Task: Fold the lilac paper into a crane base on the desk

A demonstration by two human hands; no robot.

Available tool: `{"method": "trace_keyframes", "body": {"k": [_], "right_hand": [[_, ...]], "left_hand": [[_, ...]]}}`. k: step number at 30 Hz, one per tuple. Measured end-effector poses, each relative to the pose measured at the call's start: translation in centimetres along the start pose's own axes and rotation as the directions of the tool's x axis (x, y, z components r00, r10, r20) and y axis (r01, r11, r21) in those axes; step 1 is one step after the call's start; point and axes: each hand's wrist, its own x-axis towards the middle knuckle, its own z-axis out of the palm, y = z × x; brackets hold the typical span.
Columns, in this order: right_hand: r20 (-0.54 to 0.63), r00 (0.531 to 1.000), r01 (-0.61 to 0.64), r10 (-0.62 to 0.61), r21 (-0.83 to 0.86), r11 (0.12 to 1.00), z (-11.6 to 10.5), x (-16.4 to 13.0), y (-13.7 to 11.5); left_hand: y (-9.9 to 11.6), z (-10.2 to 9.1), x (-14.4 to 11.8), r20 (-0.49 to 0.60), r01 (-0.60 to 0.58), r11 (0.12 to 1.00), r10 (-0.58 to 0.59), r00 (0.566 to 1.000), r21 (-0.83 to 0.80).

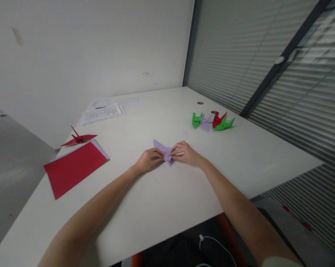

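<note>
A small folded piece of lilac paper (163, 149) lies between my hands over the middle of the white table (145, 207). My left hand (150, 159) pinches its lower left side, thumb and fingers together. From the right, my right hand (183, 152) grips the paper's right edge between thumb and fingertips. One pointed corner sticks up at the upper left, and a smaller tip points down below the fingers. The fingers cover part of the folds.
Left lies a stack of coloured paper, red sheet (77, 167) on top, with a red paper crane (79, 139) behind it. Printed sheets (103, 113) with a pen lie farther back. Several folded cranes (223, 123) stand at right, near the window blinds (228, 55).
</note>
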Motion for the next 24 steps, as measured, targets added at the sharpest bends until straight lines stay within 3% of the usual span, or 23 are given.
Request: {"method": "trace_keyframes", "body": {"k": [5, 9, 12, 18, 24], "right_hand": [[-0.149, 0.989, -0.016, 0.006, -0.069, 0.997, 0.5, 0.3, -0.7], [-0.154, 0.988, 0.002, 0.002, 0.024, 1.0, 0.7, 0.6, -0.8], [-0.173, 0.983, -0.042, 0.058, 0.094, 0.995, 0.6, 0.6, -0.6], [-0.221, 0.946, -0.184, 0.237, 0.237, 0.954, 0.7, 0.6, 0.1], [-0.215, 0.91, -0.265, 0.355, 0.359, 0.895, 0.7, 0.7, 0.2]], "left_hand": [[0.5, 0.0, 0.2, -0.02, 0.012, 1.0, -0.013, 1.0, -0.018], [-0.4, 0.0, 0.3, -0.086, 0.225, 0.972, -0.231, 0.969, -0.071], [-1.5, 0.2, 0.4, -0.045, 0.326, 0.942, -0.331, 0.943, -0.081], [-1.7, 0.4, 0.5, -0.023, 0.192, 0.963, -0.191, 0.981, 0.19], [-0.8, 0.7, 0.2, 0.029, 0.112, 0.867, -0.144, 0.989, 0.486]]}}
